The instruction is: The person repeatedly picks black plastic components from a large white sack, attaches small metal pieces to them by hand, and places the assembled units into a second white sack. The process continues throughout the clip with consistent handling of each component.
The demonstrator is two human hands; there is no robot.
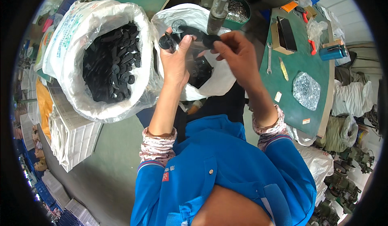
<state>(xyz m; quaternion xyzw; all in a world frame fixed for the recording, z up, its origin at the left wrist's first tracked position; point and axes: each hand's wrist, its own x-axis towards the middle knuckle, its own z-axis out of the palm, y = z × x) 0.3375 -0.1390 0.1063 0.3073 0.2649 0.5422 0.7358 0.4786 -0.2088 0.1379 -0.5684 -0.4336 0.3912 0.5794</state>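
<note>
Above the right-hand white sack (224, 78), my left hand (176, 66) is closed round black plastic pieces. One has a round cap (165, 42) between thumb and fingers. A black plastic arm with round ends (193, 32) stretches from my left hand to my right. My right hand (239, 55) pinches its round right end; the fingers are slightly blurred. More black pieces (199, 70) lie inside that sack, partly hidden by my hands. In the larger white sack (139, 80) on the left is a heap of similar black arms (117, 64).
A metal machine post (217, 17) stands just beyond my hands, beside a green bin (247, 13) of small metal parts. The green table (279, 88) at right holds a wrench (269, 58), a yellow cutter (283, 69) and a clear plastic bag (306, 90). White crates (83, 139) stand lower left.
</note>
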